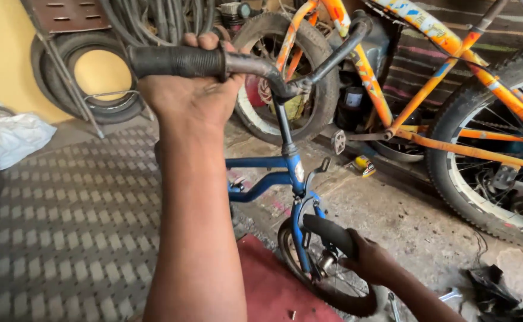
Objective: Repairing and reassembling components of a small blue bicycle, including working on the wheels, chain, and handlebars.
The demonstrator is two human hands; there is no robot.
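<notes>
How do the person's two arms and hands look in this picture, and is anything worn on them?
Both arms are bare as far as the picture shows: no sleeves, gloves, watch or rings are visible. The left hand has dark, greasy-looking smudges on its back and fingers. The right hand is bare too, seen from behind; its fingers are mostly hidden, so marks there cannot be told.

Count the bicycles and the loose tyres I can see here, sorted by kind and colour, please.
Blue bicycle, its handlebar gripped by the left hand, the right hand down at its front wheel: 1
Orange bicycle: 1
Loose black tyre against the yellow wall: 1
Total: 3
A wheel at the left edge is only partly in view, so it is left out.
</notes>
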